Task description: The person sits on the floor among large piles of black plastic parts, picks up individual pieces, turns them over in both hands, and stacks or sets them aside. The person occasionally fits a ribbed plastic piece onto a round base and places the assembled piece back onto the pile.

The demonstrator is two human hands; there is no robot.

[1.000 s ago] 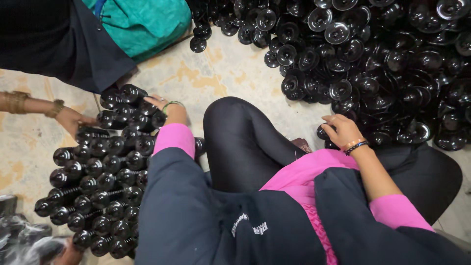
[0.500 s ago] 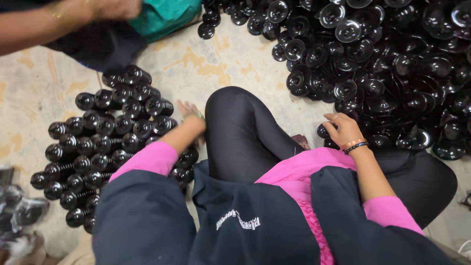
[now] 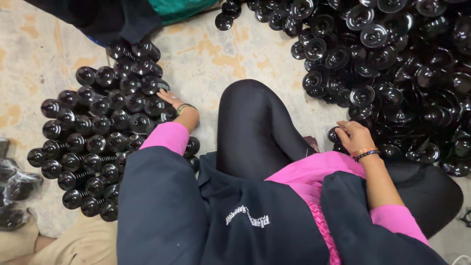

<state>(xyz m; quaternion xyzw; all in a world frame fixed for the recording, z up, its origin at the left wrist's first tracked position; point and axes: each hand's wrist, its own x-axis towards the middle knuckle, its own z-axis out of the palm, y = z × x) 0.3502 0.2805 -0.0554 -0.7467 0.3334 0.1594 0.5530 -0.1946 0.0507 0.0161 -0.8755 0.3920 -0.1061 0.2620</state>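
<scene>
I sit on the floor with a bent knee in black leggings [image 3: 255,127] between my arms. My left hand [image 3: 172,100] rests flat on the right edge of a stacked cluster of black round-headed parts [image 3: 93,132] laid in rows on the floor. My right hand [image 3: 354,136] is curled at the near edge of a big loose heap of black disc-shaped parts [image 3: 392,64], fingers closed around one small black piece [image 3: 335,133]. Both wrists wear bangles, and pink sleeves show under a dark jacket.
Another person's dark clothing and a teal cloth [image 3: 176,7] lie at the top left. Black plastic-wrapped bundles [image 3: 14,186] sit at the far left edge. A beige trouser leg [image 3: 73,245] shows at the bottom left. Worn concrete floor [image 3: 216,59] lies between the two piles.
My left hand drew back along the stacked cluster and now rests at its right edge. The other person's arm at the upper left has left the view. My right hand stays at the heap.
</scene>
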